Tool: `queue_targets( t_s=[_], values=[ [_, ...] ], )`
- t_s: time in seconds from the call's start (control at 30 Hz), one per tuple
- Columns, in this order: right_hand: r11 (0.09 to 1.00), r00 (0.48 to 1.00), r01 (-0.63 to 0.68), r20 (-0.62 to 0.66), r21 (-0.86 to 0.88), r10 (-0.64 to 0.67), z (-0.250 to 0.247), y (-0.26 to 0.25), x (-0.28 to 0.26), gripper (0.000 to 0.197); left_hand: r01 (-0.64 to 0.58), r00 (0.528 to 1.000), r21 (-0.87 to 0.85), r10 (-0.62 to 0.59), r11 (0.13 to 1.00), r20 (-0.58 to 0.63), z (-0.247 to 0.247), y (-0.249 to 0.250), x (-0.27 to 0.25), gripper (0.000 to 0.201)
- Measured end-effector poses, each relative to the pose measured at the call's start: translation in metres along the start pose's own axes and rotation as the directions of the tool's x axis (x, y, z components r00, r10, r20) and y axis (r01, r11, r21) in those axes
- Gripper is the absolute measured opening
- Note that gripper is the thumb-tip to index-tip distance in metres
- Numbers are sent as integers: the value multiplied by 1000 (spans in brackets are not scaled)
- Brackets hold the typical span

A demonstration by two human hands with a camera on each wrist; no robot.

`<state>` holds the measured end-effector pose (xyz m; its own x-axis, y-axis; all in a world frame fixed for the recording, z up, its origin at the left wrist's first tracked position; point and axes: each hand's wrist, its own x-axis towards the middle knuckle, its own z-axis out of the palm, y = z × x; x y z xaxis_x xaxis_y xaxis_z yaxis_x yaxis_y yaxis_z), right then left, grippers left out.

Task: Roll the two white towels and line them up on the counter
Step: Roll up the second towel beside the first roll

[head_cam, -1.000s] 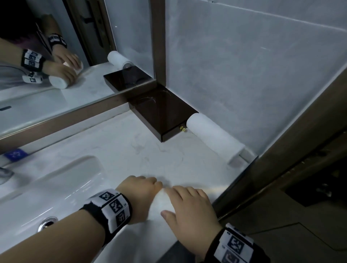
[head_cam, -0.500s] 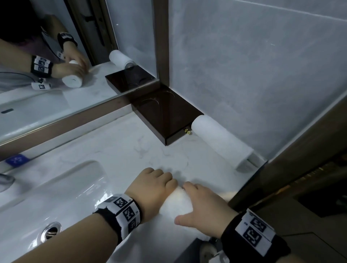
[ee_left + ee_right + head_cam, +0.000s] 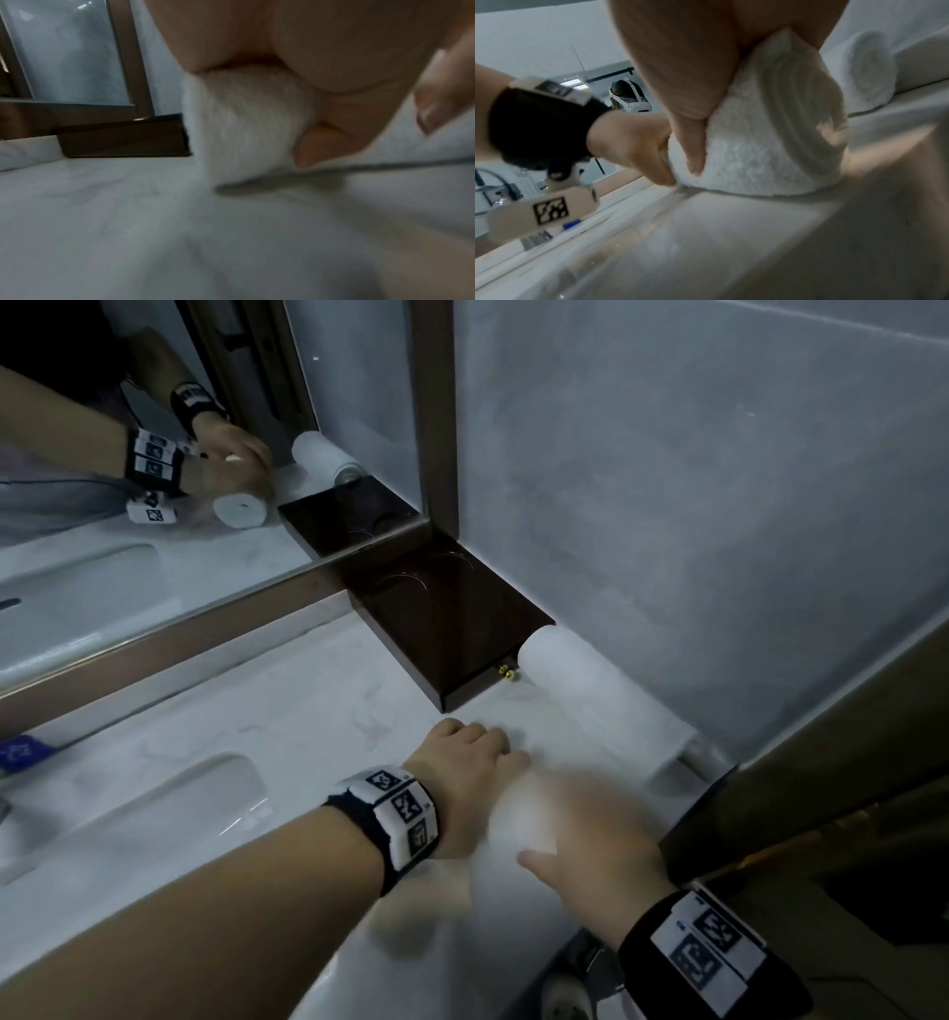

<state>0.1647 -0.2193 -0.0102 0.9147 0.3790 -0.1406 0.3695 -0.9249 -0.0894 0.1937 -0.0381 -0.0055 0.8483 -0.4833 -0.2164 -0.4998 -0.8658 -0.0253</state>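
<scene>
One white rolled towel [image 3: 590, 698] lies along the grey wall, its end against a dark wooden box [image 3: 452, 618]. A second white roll [image 3: 521, 819] lies on the marble counter [image 3: 318, 711] in front of it, held at both ends. My left hand [image 3: 470, 762] grips its left end, fingers curled over the top; the left wrist view shows the roll's end [image 3: 246, 125] with my thumb [image 3: 316, 146] under it. My right hand [image 3: 590, 834], motion-blurred, wraps the right end. In the right wrist view my thumb [image 3: 687, 121] presses the roll [image 3: 770, 146], with the other roll [image 3: 864, 69] behind.
A white sink basin [image 3: 154, 809] is sunk in the counter to the left. A framed mirror [image 3: 154, 454] runs along the back and reflects both hands. The counter's right edge [image 3: 688, 819] drops off beside my right hand. A blue label [image 3: 20, 752] lies at far left.
Both hands have carried the roll away from the counter's front edge, toward the wall and the first roll. The right hand is now blurred by motion.
</scene>
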Motion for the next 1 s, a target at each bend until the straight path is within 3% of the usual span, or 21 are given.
queue_targets(
  t_s=[0.2,0.37,0.43,0.53,0.73,1.0],
  values=[
    [999,996,-28,-88,17,30,4,-6,-9,80,-58,992,25,54,998,115,-6,-15,19,67],
    [995,992,-96,-88,-25,93,-1,2,13,83,-73,997,94,70,993,41,-7,-18,48,66],
    [995,996,-93,-5,-39,93,-5,5,25,86,-66,998,99,65,993,11,-9,-21,57,65],
    [997,997,-74,4,7,74,-3,10,36,85,-71,997,120,72,990,1,-12,-29,66,68],
    [1000,985,25,-169,7,-24,-1,19,38,93,2,998,187,10,982,-67,-14,-39,76,76],
    [995,989,100,-111,25,-97,4,21,45,84,173,984,224,-155,959,-92,-9,-31,76,86]
  ],
)
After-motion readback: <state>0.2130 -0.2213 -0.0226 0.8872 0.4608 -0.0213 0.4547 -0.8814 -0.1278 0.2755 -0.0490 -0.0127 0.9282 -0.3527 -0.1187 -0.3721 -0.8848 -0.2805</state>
